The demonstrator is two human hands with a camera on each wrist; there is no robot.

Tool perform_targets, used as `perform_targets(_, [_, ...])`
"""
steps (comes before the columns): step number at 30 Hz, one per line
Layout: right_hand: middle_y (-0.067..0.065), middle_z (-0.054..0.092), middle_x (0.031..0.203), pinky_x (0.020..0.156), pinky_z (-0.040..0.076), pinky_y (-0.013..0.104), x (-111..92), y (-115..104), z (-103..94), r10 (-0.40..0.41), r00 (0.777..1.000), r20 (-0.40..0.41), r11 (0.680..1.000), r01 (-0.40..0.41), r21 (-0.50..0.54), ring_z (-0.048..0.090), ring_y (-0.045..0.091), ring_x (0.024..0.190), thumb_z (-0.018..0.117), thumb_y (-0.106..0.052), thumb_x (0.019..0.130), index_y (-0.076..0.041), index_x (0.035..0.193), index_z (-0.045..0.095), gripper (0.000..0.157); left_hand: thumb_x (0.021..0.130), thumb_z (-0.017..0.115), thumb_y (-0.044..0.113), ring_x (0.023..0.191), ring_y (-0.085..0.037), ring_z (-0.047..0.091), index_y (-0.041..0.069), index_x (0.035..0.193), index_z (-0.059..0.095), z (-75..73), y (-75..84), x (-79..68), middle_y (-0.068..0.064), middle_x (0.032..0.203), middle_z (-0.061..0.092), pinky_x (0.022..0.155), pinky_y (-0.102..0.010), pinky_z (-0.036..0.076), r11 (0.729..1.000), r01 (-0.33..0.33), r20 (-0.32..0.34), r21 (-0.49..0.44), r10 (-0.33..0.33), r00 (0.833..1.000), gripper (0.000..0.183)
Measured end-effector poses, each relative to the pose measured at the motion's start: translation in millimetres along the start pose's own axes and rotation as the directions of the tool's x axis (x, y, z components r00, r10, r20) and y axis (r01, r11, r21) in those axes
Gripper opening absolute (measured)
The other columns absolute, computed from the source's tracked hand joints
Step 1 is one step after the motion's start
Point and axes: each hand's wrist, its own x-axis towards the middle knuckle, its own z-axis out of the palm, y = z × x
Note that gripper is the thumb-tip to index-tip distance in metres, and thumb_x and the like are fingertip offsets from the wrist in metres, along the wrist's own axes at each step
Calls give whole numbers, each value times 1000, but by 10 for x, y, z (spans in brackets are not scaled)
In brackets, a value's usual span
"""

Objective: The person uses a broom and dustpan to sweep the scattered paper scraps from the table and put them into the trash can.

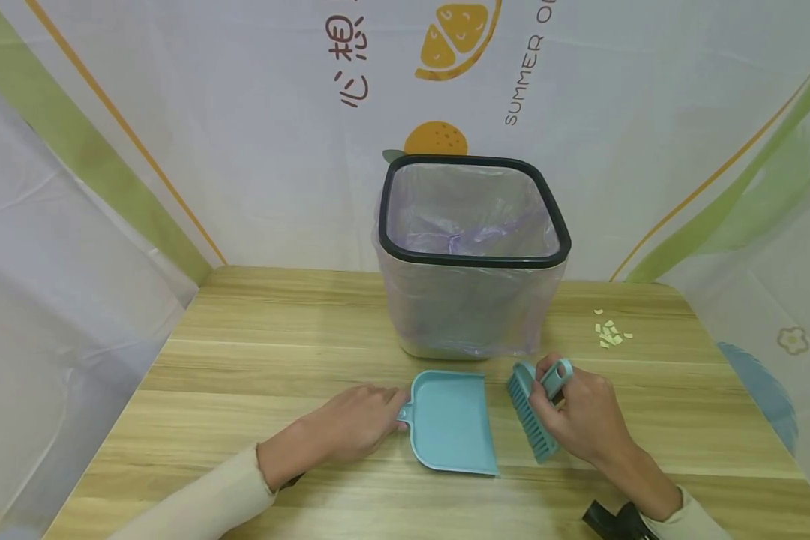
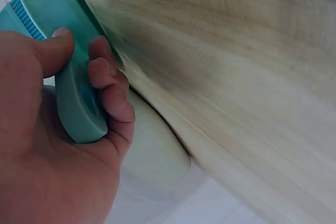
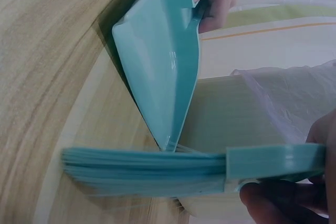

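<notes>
A light blue dustpan (image 1: 449,421) lies near the middle of the table, its straight front edge facing right. My left hand (image 1: 361,421) grips its short handle, fingers curled round it in the left wrist view. In my right hand (image 1: 583,412) is a matching hand brush (image 1: 535,420), held by its handle. Its bristles (image 3: 142,163) point down to the tabletop, just right of the dustpan's front edge. No crumbs show on the pan.
Behind the dustpan stands a bin (image 1: 466,307) with a black rim and a thin purplish liner. Several small pale yellow scraps (image 1: 609,334) lie at the table's back right. A printed white curtain (image 1: 277,150) hangs behind the wooden table (image 1: 277,330).
</notes>
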Motion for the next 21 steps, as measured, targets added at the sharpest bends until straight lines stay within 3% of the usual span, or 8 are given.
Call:
perform_targets(5, [-4,67,69,45,45,17,1,1,-6,-1,1000,5,1000,1,3,62,1,53,66,-7,87,-8,92,63,5,114,61,26,83,-16,67,4,121,58,12,-5,14,2,91,60,74,-37,57,999,-1,8,32,1,1000,23])
perform_targets(12, [0,70,72,46,48,17,32,44,-113,33,999,23,999,-33,-8,66,6,53,69,-3,88,-6,96,65,10,113,64,25,77,-14,66,3,118,63,4,-1,34,-4,95,68,67,-36,57,998,-13,1,62,13,1000,23])
perform_targets(17, [3,69,71,46,48,19,126,225,-300,90,996,18,993,-88,-81,66,12,52,70,-2,90,-3,97,66,8,112,66,25,80,-16,70,2,116,66,-22,13,44,-7,97,71,67,-36,58,996,-16,-3,87,16,1000,24])
perform_targets(21, [7,69,72,48,47,28,227,455,-506,177,984,0,972,-175,-158,65,19,56,70,-5,94,0,99,69,7,112,67,25,80,-15,69,2,115,67,-29,9,49,-7,97,72,66,-34,57,997,-13,-1,82,13,1000,23])
